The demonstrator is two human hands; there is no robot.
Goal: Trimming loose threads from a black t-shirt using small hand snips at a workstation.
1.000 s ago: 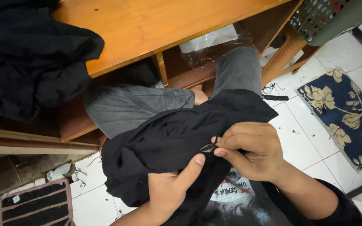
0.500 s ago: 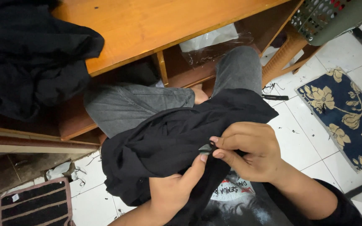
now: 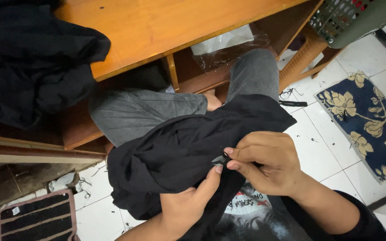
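Both hands' fingers (image 3: 235, 154) pinched shut on black garment (image 3: 179, 147) – R thumb w/ small clipper (image 3: 221, 159)

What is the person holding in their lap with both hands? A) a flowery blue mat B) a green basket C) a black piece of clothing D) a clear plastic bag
C: the left hand grips the bunched black garment from below, while the right hand pinches a small dark tool at the cloth; the green basket and the flowery mat lie apart, untouched.

right hand (image 3: 269, 163) pinching, left hand (image 3: 188, 203) gripping
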